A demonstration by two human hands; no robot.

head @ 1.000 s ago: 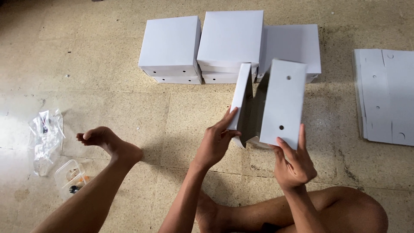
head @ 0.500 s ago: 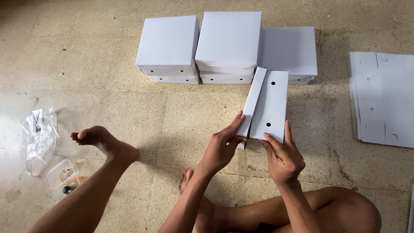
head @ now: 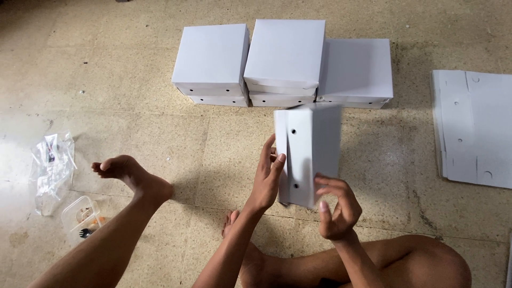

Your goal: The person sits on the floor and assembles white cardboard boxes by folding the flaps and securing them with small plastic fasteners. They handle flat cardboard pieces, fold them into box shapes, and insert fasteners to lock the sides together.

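Note:
I hold a white cardboard box piece (head: 308, 154) upright in front of me; it is folded, with small round holes along one side, and its edges are blurred. My left hand (head: 266, 176) grips its left edge with the fingers laid flat against it. My right hand (head: 337, 205) holds its lower right corner, fingers curled. Beyond it on the floor stand three finished white boxes: one at the left (head: 212, 64), a taller stack in the middle (head: 284, 56) and one at the right (head: 356, 69).
A pile of flat white cardboard blanks (head: 473, 128) lies on the tiled floor at the right. A crumpled clear plastic bag (head: 52, 165) and a small clear container (head: 80, 216) lie at the left. My left leg and foot (head: 130, 176) stretch out leftwards; my right knee (head: 426, 264) is bent.
The cardboard piece was spread open, then folded together and turned, so that its holed side now faces me. My hands have shifted lower on it, and the view has moved slightly.

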